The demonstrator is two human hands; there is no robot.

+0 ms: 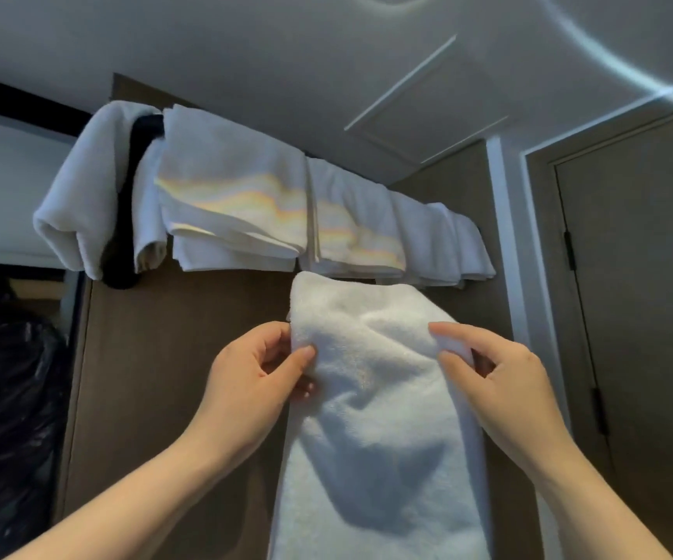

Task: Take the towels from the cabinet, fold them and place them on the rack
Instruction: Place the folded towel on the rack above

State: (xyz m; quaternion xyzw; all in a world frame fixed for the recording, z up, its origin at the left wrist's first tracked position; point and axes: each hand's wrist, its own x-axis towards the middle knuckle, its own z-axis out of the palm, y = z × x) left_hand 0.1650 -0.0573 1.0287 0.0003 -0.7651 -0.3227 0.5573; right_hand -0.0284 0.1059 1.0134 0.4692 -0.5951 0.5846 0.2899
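Your long white terry towel (383,398) hangs just below the row of folded white towels (246,204) (black plastic bag (7,398) far left).

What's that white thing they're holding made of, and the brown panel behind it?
The white towel, pinched by the left hand and right hand, looks like soft terry cloth, likely cotton: fuzzy matte pile, gentle creases. The brown panel behind looks like matte wood or laminate: flat, rigid, no shine; which one I cannot tell.

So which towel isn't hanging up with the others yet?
The long towel pinched between the left hand and the right hand. It hangs below the folded towels draped in a row up high.
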